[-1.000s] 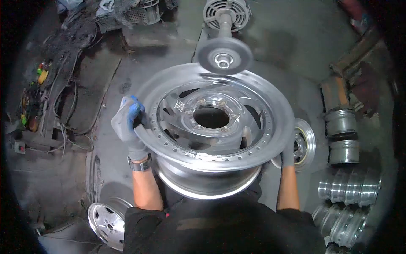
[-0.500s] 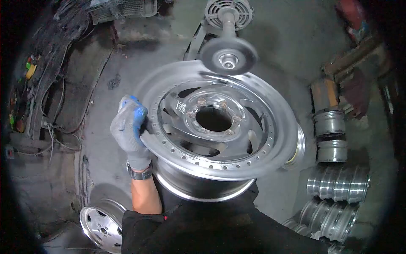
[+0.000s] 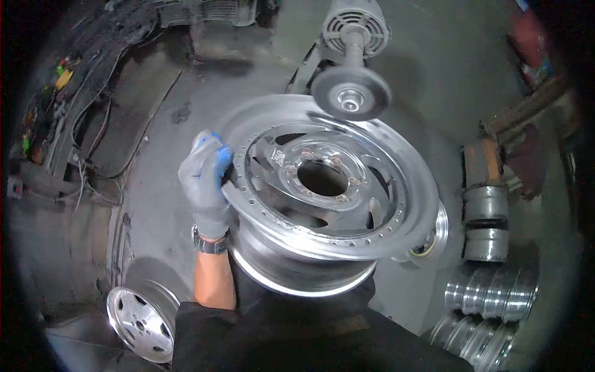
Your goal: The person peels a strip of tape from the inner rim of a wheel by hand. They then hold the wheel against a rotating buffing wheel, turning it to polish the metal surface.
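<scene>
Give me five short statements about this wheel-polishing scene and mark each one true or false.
1. The left hand wears a grey and blue glove and grips the left edge of the wheel rim. True.
2. The buffing disc on the motor shaft sits at the far top edge of the rim. True.
3. The right hand is plainly visible gripping the rim from above. False: the right hand is not in view; the rim hides that side.
4. A wristwatch sits on the left wrist. True.
5. The floor at lower left is bare. False: another wheel lies there.
</scene>
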A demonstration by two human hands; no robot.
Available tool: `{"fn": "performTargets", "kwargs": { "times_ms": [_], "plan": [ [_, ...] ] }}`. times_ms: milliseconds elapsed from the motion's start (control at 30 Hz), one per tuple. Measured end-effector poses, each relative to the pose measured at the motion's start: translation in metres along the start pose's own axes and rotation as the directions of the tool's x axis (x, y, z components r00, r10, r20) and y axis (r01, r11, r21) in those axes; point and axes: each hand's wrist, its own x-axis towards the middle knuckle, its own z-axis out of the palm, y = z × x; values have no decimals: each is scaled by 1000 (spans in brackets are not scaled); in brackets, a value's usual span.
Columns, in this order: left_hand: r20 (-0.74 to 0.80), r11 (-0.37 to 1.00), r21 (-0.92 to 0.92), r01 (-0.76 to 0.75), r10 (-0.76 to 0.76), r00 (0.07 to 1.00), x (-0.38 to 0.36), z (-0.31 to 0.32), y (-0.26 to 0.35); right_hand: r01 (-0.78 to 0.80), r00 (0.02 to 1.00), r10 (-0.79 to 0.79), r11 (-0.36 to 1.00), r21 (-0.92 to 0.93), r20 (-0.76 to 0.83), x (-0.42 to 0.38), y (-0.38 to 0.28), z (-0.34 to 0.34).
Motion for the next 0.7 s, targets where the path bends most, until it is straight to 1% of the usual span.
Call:
{"fn": "performTargets", "kwargs": {
  "times_ms": [67, 133, 167, 200, 233, 267, 300, 333, 367, 400, 433, 467, 500, 533, 567, 600, 633, 667, 700],
  "plan": [
    [-5, 1000, 2, -5, 5, 1000, -2, -4, -5, 6, 1000, -7, 999, 40, 16, 7, -3, 4],
    [33, 1000, -27, -2, 3, 999, -1, -4, -5, 8, 1000, -10, 998, 66, 28, 13, -7, 2],
    [30, 1000, -21, -11, 11, 999, 0, -4, -5, 262, 954, -274, 959, -107, -123, 22, -21, -3],
    [32, 1000, -19, 5, -4, 999, 1, -4, -4, 459, 819, -530, 835, -302, -221, 30, -38, -8],
    [39, 1000, -18, 24, -23, 999, 1, -4, -4, 576, 612, -746, 647, -499, -261, 39, -55, -17],
    [50, 1000, -17, 19, -19, 999, 0, -6, -5, 605, 354, -904, 416, -679, -239, 47, -74, -26],
    [58, 998, -11, 56, -55, 997, -1, -8, -6, 538, 74, -985, 170, -825, -155, 56, -96, -37],
    [64, 996, -6, 92, -92, 994, -2, -9, -8, 471, -30, -982, 152, -869, -188, 43, -129, -40],
    [70, 996, -8, 83, -83, 994, -4, -9, -10, 443, -98, -965, 176, -879, -243, 28, -169, -41],
    [58, 993, -32, 114, -112, 992, -4, -10, -12, 446, -133, -949, 200, -873, -285, 12, -212, -40],
    [49, 988, -53, 144, -142, 989, -3, -11, -11, 493, -132, -936, 224, -841, -327, -12, -256, -32],
    [58, 990, -47, 130, -128, 990, -1, -7, -5, 841, 77, -958, 210, -498, -275, -27, -305, -27],
    [12, 980, -98, 174, -173, 985, -1, 0, 3, 941, 291, -934, 240, 239, -208, -43, -354, -22],
    [-32, 965, -150, 216, -223, 974, -1, 4, 8, 695, 482, -866, 285, 660, -134, -59, -404, -17],
    [-24, 968, -143, 207, -212, 977, -2, 3, 7, 684, 459, -887, 321, 655, -44, -67, -444, -11],
    [-10, 982, -90, 165, -166, 986, -3, 0, 2, 836, 378, -925, 322, 444, -40, -100, -471, 15],
    [5, 992, -38, 120, -120, 993, -4, -1, -1, 920, 303, -953, 296, 255, 12, -117, -502, 33],
    [12, 993, -36, 110, -110, 994, -5, 0, 0, 969, 237, -968, 242, 58, 77, -130, -529, 49],
    [-18, 987, -76, 143, -144, 989, -5, 2, 2, 961, 250, -957, 226, -161, 149, -146, -547, 67]
  ]
}}
